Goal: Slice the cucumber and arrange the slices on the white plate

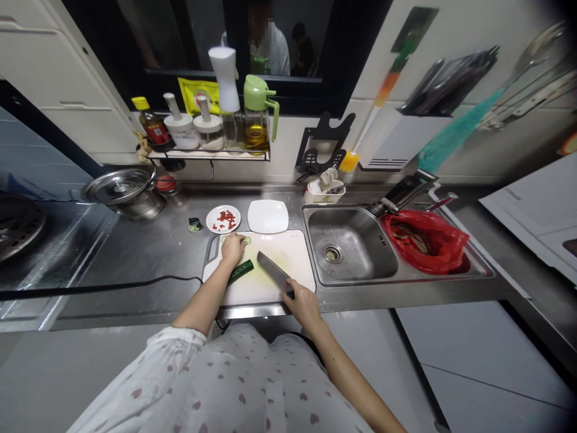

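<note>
The right hand (304, 304) is closed around the handle of the knife (273, 270), whose blade points away over the cutting board (293, 252). The left hand (233, 248) is at the green slices (247, 240); whether its fingers grip one, I cannot tell. The cucumber piece (241, 271) lies on the board, between left forearm and blade. Behind the board are 2 plates: the round plate (209, 216) contains red chopped pieces (225, 218), and beside it is the square plate (267, 215). To the right, the red bag (444, 252) holds brownish scraps (410, 234). On the rack (225, 156), the green-topped jug (256, 96) contains yellow liquid (256, 142).
</note>
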### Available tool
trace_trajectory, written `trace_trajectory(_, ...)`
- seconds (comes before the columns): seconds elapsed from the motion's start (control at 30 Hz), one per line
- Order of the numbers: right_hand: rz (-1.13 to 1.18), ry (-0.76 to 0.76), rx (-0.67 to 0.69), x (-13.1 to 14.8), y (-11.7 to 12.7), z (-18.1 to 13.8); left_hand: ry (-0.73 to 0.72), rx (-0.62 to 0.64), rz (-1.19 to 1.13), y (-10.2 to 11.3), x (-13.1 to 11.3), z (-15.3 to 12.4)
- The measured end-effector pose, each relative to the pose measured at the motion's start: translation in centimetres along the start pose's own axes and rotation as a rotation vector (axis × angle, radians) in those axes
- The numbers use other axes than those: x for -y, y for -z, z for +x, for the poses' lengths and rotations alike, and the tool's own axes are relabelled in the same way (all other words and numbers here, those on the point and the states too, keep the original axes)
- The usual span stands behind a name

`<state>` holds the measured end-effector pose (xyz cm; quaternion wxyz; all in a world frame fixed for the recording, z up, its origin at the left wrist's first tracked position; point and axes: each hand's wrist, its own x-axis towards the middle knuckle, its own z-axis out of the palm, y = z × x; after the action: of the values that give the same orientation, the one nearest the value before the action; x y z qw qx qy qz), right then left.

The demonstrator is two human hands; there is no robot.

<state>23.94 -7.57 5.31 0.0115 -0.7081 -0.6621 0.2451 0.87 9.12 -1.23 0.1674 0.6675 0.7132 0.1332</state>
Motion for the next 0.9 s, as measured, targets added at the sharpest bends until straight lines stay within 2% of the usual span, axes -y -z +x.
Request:
trace_trajectory(0.2, 0.005, 0.001, 0.021, 0.1, -0.2, 0.1, 0.02, -0.01, -0.045, 0.0, 0.1, 0.2)
trace_trajectory(0.33, -0.056, -0.029, 0.044, 0.5, -0.2, 0.6, 0.04, -0.065, -0.133, -0.1, 0.8, -0.2)
trace_trajectory(0.47, -0.08, -0.031, 0.082, 1.0, 0.0, 1.2, 0.023, -0.114, -0.204, 0.1, 1.8, -2.1)
trace_trajectory(0.63, -0.083, -0.012, 0.136, 1.8, 0.0, 1.9, -0.02, -0.094, -0.241, 0.5, 3.2, -5.3)
trace_trajectory(0.9, -0.099, 0.04, 0.183, 3.3, 0.0, 2.5, -0.201, -0.11, -0.233, 0.9, 3.4, -8.5)
